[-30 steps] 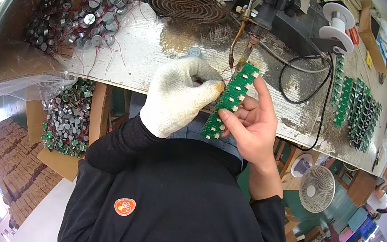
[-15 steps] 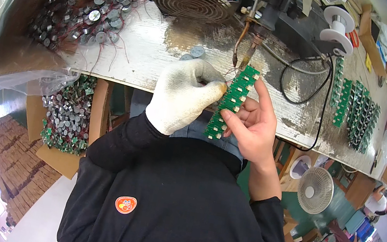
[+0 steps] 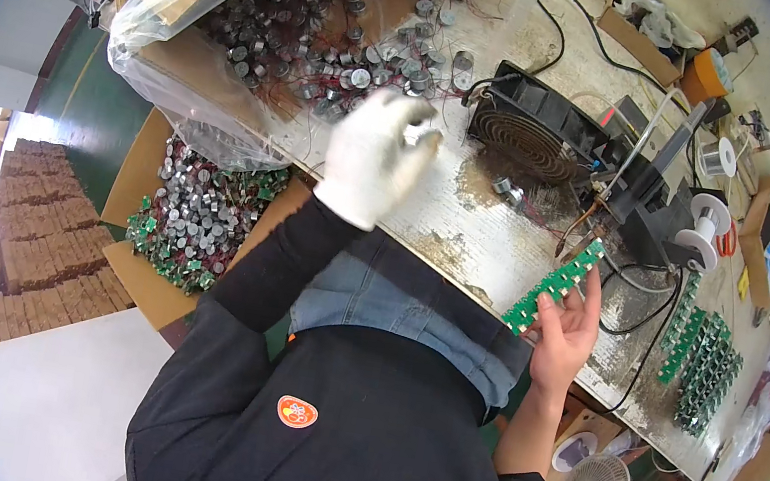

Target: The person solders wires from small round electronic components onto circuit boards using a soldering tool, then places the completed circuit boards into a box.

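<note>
My right hand (image 3: 566, 338) holds a strip of green circuit boards (image 3: 553, 289) by its lower part, thumb on top. Small pale connectors line the strip, and its far end lies close to the tip of a soldering iron (image 3: 582, 247). My left hand (image 3: 380, 154), in a white glove, is over the bench at the near edge of a heap of small round metal parts (image 3: 360, 79) with thin red wires. Its thumb and fingers are apart, and I see nothing between them. Two similar round parts (image 3: 508, 191) lie beside the fan.
A black fan (image 3: 536, 128) stands at the back of the bench (image 3: 450, 241). Solder spools (image 3: 704, 231) and more green board strips (image 3: 711, 378) are to the right. At lower left, an open carton (image 3: 140, 166) holds wired round parts and green boards.
My left hand has left the board strip and moved left to the heap, its fingers opening. My right hand still holds the strip near the iron. The whole view has turned and shifted.
</note>
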`<state>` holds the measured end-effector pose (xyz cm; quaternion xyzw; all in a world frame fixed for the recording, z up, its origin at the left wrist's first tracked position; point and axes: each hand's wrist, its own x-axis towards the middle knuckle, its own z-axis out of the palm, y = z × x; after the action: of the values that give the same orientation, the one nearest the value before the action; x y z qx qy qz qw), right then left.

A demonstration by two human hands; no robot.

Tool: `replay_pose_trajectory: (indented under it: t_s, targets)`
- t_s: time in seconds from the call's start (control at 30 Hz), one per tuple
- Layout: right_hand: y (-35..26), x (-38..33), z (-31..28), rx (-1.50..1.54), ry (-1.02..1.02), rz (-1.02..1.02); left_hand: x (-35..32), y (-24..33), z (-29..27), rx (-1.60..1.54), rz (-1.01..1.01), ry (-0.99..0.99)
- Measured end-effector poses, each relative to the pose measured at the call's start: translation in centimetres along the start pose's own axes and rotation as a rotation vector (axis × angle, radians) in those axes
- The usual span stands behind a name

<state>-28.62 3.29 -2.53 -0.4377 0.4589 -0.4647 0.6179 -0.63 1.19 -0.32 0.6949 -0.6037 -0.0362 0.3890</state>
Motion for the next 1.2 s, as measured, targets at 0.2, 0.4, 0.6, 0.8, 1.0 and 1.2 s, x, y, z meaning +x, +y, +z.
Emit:
replay_pose_trajectory:
  t_s: [0.2,0.4,0.6,0.8,1.0,1.2]
  targets:
    - [0.4,0.0,0.1,-0.018,-0.049,-0.023,5.1,-1.5,0.4,0.302,0.036,-0.223]
    - [0.5,-0.3,0.0,-0.054,-0.056,-0.044,7.2,-1.2,3.2,0.485,0.131,-0.294]
    - [0.8,-0.3,-0.4,-0.053,-0.057,-0.049,7.7,-1.8,3.3,0.521,0.276,-0.473]
    - [0.5,0.0,0.0,-0.020,-0.088,-0.053,1.7,-2.1,-0.2,0.361,0.318,-0.442]
    - [0.2,0.0,-0.2,-0.007,-0.068,-0.036,-2.8,-1.1,-1.2,0.157,0.175,-0.341]
    - [0.4,-0.1,-0.1,0.000,-0.074,-0.040,-2.9,-0.2,-0.2,0.309,-0.049,-0.159]
